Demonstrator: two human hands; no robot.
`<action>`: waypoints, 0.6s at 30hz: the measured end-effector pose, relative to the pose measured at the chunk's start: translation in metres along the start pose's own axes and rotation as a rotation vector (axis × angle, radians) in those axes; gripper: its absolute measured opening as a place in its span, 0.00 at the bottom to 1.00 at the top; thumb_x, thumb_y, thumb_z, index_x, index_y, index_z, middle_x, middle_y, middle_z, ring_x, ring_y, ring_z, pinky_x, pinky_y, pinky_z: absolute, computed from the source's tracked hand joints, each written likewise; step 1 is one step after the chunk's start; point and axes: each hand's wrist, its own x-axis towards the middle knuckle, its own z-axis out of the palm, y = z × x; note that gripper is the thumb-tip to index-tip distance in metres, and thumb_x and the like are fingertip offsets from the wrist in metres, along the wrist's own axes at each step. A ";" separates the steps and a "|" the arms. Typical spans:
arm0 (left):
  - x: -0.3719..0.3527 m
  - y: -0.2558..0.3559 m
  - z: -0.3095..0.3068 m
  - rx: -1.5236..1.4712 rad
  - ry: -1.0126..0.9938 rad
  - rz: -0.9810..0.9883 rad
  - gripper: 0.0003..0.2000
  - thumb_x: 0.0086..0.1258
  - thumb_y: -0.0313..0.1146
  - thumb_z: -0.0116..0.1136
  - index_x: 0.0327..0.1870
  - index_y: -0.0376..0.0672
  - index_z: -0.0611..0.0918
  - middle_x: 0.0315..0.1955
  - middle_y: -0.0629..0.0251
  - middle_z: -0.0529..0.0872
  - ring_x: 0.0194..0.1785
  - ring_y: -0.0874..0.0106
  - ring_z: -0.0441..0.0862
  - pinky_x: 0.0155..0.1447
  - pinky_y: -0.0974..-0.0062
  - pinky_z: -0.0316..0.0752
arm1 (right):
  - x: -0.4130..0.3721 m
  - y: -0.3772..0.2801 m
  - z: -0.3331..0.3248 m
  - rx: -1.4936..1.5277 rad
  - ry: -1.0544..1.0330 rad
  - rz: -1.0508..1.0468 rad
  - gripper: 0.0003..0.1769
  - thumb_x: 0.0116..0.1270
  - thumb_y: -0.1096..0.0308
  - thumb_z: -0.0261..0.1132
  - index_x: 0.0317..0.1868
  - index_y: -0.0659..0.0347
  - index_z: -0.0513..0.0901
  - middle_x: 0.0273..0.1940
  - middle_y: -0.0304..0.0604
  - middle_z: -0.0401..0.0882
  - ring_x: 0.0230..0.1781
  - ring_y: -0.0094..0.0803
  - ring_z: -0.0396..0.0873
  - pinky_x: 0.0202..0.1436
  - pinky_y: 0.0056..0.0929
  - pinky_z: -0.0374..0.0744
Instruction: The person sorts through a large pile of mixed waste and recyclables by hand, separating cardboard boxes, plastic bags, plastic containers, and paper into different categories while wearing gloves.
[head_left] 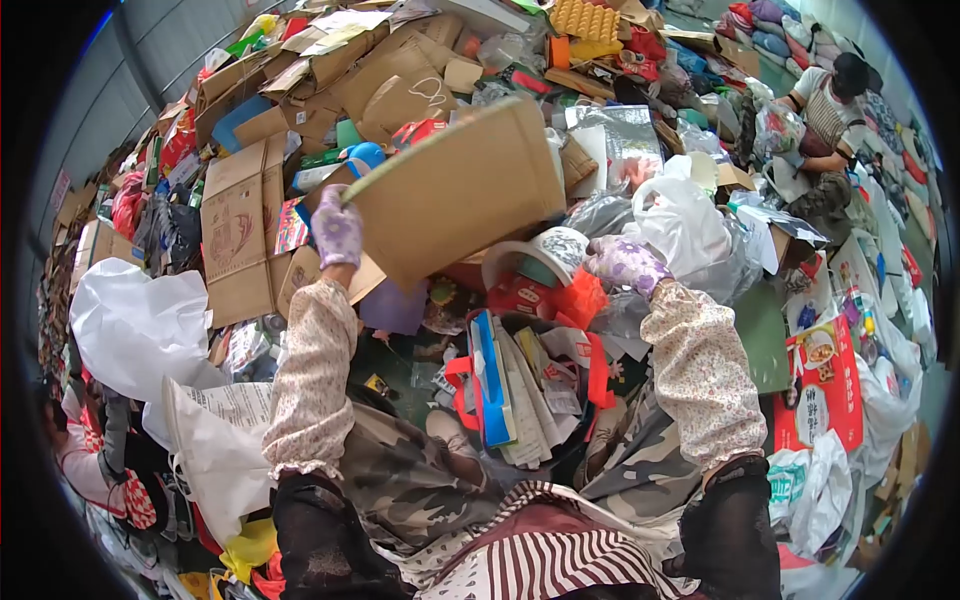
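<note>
My left hand [338,230], in a purple-and-white patterned glove, is closed on the left edge of a large brown cardboard piece [460,200], which is raised and tilted over the pile. My right hand [627,264], in a matching glove, is beside a white paper bowl [560,250] and a white plastic bag [680,225]; its fingertips are hard to make out, and so is anything between them. Red-orange plastic [580,298] lies just below it. Between my legs stands a container with red handles, holding papers and a blue folder [490,380].
Mixed waste is heaped ahead, with flattened cardboard [238,225] at the left. A white sack [215,445] is by my left arm. A red printed box [820,385] lies at the right. Another person [835,110] sits at the upper right, handling a bag.
</note>
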 end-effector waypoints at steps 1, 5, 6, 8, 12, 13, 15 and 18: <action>0.012 -0.015 0.002 -0.009 0.053 -0.072 0.09 0.62 0.24 0.50 0.42 0.37 0.80 0.27 0.51 0.84 0.31 0.59 0.83 0.37 0.65 0.75 | -0.001 0.004 0.001 0.029 0.001 -0.027 0.21 0.63 0.55 0.60 0.49 0.61 0.80 0.42 0.54 0.83 0.45 0.45 0.82 0.48 0.41 0.77; 0.038 -0.036 -0.015 -0.091 0.326 -0.227 0.09 0.65 0.24 0.48 0.44 0.38 0.77 0.23 0.58 0.81 0.25 0.68 0.78 0.32 0.68 0.72 | -0.011 0.008 -0.011 0.110 -0.002 -0.023 0.21 0.63 0.56 0.60 0.51 0.62 0.80 0.44 0.54 0.83 0.45 0.45 0.82 0.50 0.41 0.77; 0.042 -0.040 -0.020 -0.043 0.367 -0.268 0.10 0.65 0.23 0.49 0.45 0.37 0.77 0.25 0.58 0.81 0.25 0.69 0.78 0.32 0.70 0.73 | -0.012 0.010 -0.012 0.163 0.011 -0.023 0.21 0.63 0.57 0.61 0.52 0.62 0.80 0.45 0.54 0.82 0.45 0.45 0.82 0.50 0.40 0.77; 0.050 -0.056 -0.023 0.086 0.578 -0.141 0.11 0.65 0.21 0.49 0.47 0.37 0.77 0.29 0.59 0.82 0.29 0.71 0.80 0.34 0.73 0.75 | -0.017 0.013 -0.013 0.179 0.021 -0.007 0.21 0.63 0.57 0.62 0.51 0.62 0.80 0.45 0.54 0.82 0.45 0.44 0.82 0.49 0.40 0.77; 0.053 -0.027 -0.043 -0.459 0.612 -0.221 0.12 0.65 0.20 0.48 0.49 0.37 0.77 0.36 0.58 0.83 0.34 0.69 0.82 0.40 0.74 0.76 | -0.022 0.007 -0.019 0.101 0.058 0.058 0.21 0.61 0.59 0.64 0.51 0.62 0.80 0.45 0.54 0.82 0.44 0.43 0.82 0.43 0.38 0.80; 0.045 0.003 -0.050 -0.562 0.548 -0.238 0.13 0.66 0.20 0.48 0.50 0.37 0.76 0.38 0.58 0.83 0.37 0.68 0.82 0.43 0.74 0.76 | -0.017 0.012 -0.016 0.117 0.048 0.045 0.21 0.61 0.59 0.64 0.51 0.63 0.80 0.41 0.53 0.83 0.40 0.42 0.83 0.40 0.37 0.81; 0.047 0.012 -0.045 -0.221 0.607 0.173 0.14 0.65 0.20 0.49 0.52 0.37 0.75 0.43 0.57 0.81 0.43 0.67 0.81 0.49 0.73 0.75 | -0.016 0.011 -0.017 0.171 0.044 0.063 0.20 0.62 0.59 0.64 0.50 0.63 0.80 0.40 0.52 0.83 0.38 0.41 0.83 0.39 0.37 0.81; 0.000 0.073 -0.029 -0.282 0.321 0.436 0.12 0.68 0.21 0.50 0.52 0.37 0.76 0.44 0.60 0.80 0.47 0.71 0.77 0.54 0.75 0.73 | -0.012 0.023 -0.009 0.181 0.066 0.076 0.18 0.63 0.60 0.64 0.50 0.62 0.81 0.37 0.50 0.84 0.34 0.38 0.83 0.38 0.36 0.81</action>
